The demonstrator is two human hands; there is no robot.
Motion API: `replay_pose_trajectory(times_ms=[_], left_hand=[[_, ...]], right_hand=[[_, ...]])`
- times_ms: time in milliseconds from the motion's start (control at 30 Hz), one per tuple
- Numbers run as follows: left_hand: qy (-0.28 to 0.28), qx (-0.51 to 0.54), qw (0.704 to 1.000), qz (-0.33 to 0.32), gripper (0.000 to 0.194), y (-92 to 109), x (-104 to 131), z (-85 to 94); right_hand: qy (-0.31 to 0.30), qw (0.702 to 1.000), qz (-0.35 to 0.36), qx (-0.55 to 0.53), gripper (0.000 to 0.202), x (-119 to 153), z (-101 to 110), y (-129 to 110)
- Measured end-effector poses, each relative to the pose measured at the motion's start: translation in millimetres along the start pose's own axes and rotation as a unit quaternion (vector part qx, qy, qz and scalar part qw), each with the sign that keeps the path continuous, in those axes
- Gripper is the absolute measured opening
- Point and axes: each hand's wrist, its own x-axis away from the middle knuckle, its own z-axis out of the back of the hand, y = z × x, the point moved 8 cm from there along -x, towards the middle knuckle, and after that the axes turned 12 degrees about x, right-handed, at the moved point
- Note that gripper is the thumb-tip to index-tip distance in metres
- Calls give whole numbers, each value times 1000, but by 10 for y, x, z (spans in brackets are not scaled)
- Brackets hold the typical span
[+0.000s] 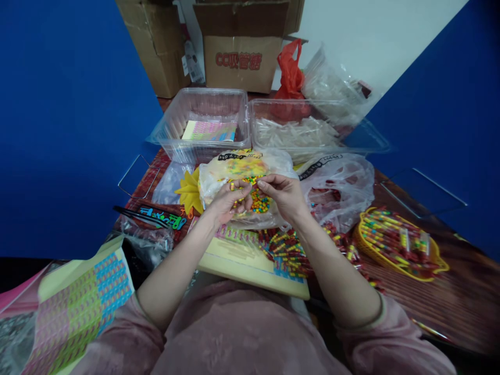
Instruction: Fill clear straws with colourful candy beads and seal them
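Note:
Both hands are over an open white plastic bag (pixel 211 179) of small colourful round candies (pixel 260 202). My left hand (pixel 233 199) is closed, its fingers curled and its thumb against the index finger. Close beside it, my right hand (pixel 284 194) pinches with thumb and forefinger. Whatever lies between the fingertips is too small and blurred to name. Below the hands, several candy-filled tubes (pixel 287 250) lie on a pale board (pixel 238 260) with a strip of printed labels (pixel 236 234).
Two clear plastic tubs stand behind: the left tub (pixel 211 96) holds label sheets (pixel 214 131), the right one clear tubes (pixel 297 133). A yellow basket (pixel 361 242) of filled tubes is at right. Another plastic bag (pixel 339 192), a cardboard box (pixel 240 67) and a red bag (pixel 289 73) stand around.

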Motion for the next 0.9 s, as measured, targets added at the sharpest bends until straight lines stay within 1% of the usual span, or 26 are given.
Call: replay_pose_trajectory(times_ms=[167,233,333,567,667,833,900], left_hand=[[7,-11,1000,-3,50,-12,0,1],[8,-13,1000,-9,51,-8,4,-1],[9,-19,999,-24,51,5,14,6],[4,-38,999,-39,48,4,20,-4],[8,-38,998,-41,47,8,19,-8],[14,-33,999,-38,50,-2,6,3],[15,-31,998,-43,49,-1,2,18]], right_hand=[[2,1000,-2,11,46,10,19,-21],[13,1000,12,26,47,11,37,-38],[24,996,54,69,46,20,55,-104],[20,965,163,203,34,58,88,-337],[7,955,176,237,30,56,80,-377],[-4,933,206,294,30,61,35,-481],[-7,933,211,292,32,57,24,-490]])
